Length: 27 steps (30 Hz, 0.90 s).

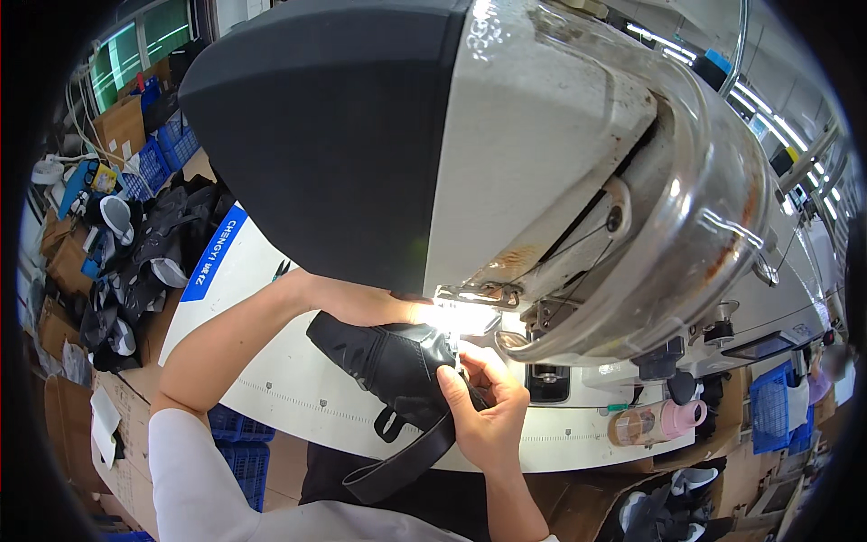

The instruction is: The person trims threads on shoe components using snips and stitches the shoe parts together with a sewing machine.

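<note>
A black leather-like shoe upper lies on the white sewing machine table, its far end under the needle area of the sewing machine. A small loop and a long black strap hang off its near side. My right hand pinches the upper's right edge between thumb and fingers, close to the needle. My left hand reaches across the upper's far side, touching it near the needle; its fingers are lost behind the machine head and in the lamp's glare. That glare also hides the stitching spot.
The large machine head overhangs both hands. A pink-capped bottle lies on the table at right. Small green-handled snips rest at left. Piled black shoe parts and blue crates stand beyond the left edge; an open carton of shoes is lower right.
</note>
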### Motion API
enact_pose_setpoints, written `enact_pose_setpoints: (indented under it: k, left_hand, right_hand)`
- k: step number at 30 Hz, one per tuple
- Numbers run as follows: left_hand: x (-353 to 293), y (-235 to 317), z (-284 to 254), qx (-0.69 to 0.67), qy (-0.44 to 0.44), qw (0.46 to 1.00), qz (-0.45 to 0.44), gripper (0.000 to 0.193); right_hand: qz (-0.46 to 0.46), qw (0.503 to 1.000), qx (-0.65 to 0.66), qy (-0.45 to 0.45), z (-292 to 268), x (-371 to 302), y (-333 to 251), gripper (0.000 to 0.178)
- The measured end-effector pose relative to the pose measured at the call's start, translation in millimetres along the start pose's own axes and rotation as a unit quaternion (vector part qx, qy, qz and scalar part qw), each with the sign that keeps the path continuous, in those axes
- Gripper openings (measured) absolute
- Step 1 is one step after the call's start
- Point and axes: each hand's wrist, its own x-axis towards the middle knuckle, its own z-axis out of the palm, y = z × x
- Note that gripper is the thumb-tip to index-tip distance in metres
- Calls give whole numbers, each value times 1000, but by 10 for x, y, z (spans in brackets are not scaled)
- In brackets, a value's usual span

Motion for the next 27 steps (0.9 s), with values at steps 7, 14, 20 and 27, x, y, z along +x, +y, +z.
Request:
enact_pose_setpoints:
  k: [7, 14, 20, 27]
  left_hand:
    - [64, 3, -112, 59, -87, 993, -55, 25]
    - [146, -165, -403, 8, -43, 993, -109, 27]
    - [134, -262, -470, 2, -28, 991, -134, 29]
    - [221, -311, -290, 8, -6, 989, -147, 32]
  right_hand:
    - [29, 999, 31, 29, 59, 68, -26, 21]
    - [1, 999, 0, 50, 133, 116, 5, 15]
    - [9, 998, 16, 64, 140, 139, 5, 16]
    - [-11, 996, -29, 82, 196, 109, -3, 18]
